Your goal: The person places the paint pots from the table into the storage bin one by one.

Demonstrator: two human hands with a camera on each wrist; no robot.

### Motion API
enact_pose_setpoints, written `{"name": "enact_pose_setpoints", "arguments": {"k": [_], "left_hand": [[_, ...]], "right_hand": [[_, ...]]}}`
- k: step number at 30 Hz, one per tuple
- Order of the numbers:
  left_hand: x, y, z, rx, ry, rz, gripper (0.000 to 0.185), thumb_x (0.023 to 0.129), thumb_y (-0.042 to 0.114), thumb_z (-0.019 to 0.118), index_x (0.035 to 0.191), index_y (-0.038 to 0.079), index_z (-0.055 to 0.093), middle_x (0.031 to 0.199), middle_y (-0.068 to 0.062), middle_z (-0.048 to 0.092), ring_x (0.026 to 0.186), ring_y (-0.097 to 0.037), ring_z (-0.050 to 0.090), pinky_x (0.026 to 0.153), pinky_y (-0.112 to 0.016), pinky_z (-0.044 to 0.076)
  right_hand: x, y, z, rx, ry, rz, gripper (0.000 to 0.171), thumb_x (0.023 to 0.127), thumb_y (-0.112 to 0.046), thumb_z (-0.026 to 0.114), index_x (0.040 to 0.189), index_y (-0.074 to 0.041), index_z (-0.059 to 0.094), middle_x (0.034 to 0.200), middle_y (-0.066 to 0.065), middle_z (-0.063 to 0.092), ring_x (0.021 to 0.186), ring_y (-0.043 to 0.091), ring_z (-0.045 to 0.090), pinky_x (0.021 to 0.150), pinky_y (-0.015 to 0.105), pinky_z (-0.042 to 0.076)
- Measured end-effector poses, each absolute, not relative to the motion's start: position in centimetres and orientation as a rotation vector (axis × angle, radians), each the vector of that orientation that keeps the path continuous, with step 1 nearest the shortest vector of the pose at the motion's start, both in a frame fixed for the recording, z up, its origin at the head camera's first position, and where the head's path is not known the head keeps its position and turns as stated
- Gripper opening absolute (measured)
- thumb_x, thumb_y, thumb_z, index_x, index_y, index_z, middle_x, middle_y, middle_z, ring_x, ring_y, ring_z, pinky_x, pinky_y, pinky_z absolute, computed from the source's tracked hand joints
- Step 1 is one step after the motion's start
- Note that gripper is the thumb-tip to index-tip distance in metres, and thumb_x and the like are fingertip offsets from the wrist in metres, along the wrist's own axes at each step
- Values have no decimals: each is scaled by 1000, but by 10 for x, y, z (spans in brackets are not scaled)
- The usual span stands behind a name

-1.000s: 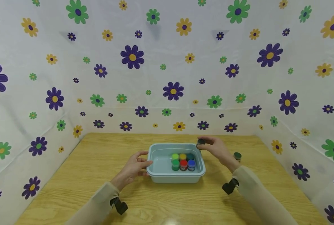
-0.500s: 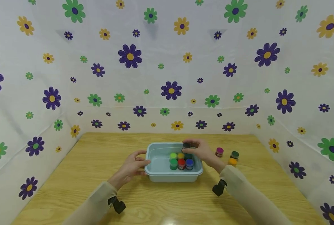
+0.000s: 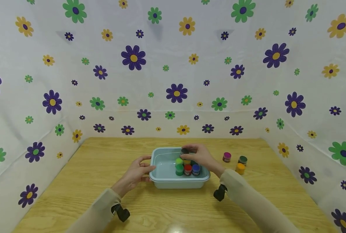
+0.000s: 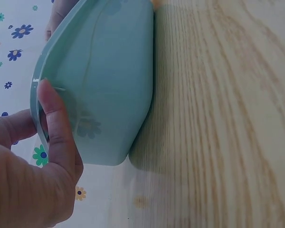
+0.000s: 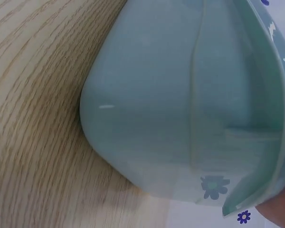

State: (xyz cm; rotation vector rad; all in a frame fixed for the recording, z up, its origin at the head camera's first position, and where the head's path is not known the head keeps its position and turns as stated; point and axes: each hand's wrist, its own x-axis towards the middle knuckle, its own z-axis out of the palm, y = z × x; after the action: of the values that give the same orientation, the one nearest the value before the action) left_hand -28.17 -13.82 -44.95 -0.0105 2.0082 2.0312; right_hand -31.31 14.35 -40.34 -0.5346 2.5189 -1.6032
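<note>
A light blue plastic basin [image 3: 178, 185] stands on the table. My left hand [image 3: 133, 173] grips its left end, and in the left wrist view the fingers [image 4: 59, 128] curl around the rim. Over the back of the basin, my right hand [image 3: 201, 157] pinches a small dark-lidded paint jar [image 3: 184, 151]. Below it in the basin stand several paint jars: lime [image 3: 178, 161], green [image 3: 179, 170], red [image 3: 188, 170] and blue [image 3: 196, 169], with a yellow and a dark teal one partly hidden by the right hand. The right wrist view shows mostly the basin's outer wall [image 5: 147, 95].
To the right of the basin, three more jars stand on the wooden table [image 3: 173, 207]: magenta [image 3: 226, 157], dark green [image 3: 243, 160] and orange [image 3: 240, 168]. A white flower-patterned cloth [image 3: 155, 81] surrounds the table at the back and sides.
My right hand has carried the dark-lidded jar leftward, from the basin's back right corner to above the jars inside. The magenta and orange jars have come into view. My left hand keeps its grip.
</note>
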Motion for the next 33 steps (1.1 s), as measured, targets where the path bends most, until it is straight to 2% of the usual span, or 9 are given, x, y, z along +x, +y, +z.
{"name": "enact_pose_setpoints", "arguments": {"k": [5,9,16,21,26,33], "left_hand": [[-281,-138,-448,-6,2008,2033,59,80,16,70,131,13,40,100,-17,54,85,-32,59,55,-34,54],[-281,-138,-447,-14,2005,2034,61,78,17,72,130,14,41,100,-16,54,84,-31,59,55,-34,53],[-281,-138,-449,5,2005,2035,59,81,14,69,131,14,40,101,-17,54,86,-33,58,54,-35,53],[-282,-138,-451,9,2002,2043,62,77,18,72,131,14,40,100,-16,54,87,-35,58,54,-36,54],[-281,-137,-450,26,2003,2040,61,79,16,71,131,13,39,101,-18,54,86,-35,59,55,-36,54],[-282,-137,-450,28,2006,2039,59,81,12,68,132,11,38,99,-16,54,85,-33,59,55,-35,54]], "right_hand": [[-323,138,-416,-517,2582,-1549,39,74,-30,75,108,-16,65,105,-4,62,103,17,55,92,40,43],[-326,131,-419,-513,2607,-1498,39,73,-31,75,108,-16,65,101,-5,63,96,14,56,88,37,45],[-328,116,-423,-580,2610,-1394,41,76,-28,74,112,-11,63,102,-3,63,95,15,56,88,37,45],[-330,107,-427,-722,2641,-1289,43,75,-24,74,113,-7,62,103,1,63,97,17,58,88,37,45],[-331,103,-432,-809,2635,-1214,41,75,-20,74,111,-6,63,105,2,63,99,20,57,90,39,44],[-333,102,-433,-849,2619,-1096,41,75,-20,75,112,-8,63,104,0,64,86,13,60,78,33,48]]}}
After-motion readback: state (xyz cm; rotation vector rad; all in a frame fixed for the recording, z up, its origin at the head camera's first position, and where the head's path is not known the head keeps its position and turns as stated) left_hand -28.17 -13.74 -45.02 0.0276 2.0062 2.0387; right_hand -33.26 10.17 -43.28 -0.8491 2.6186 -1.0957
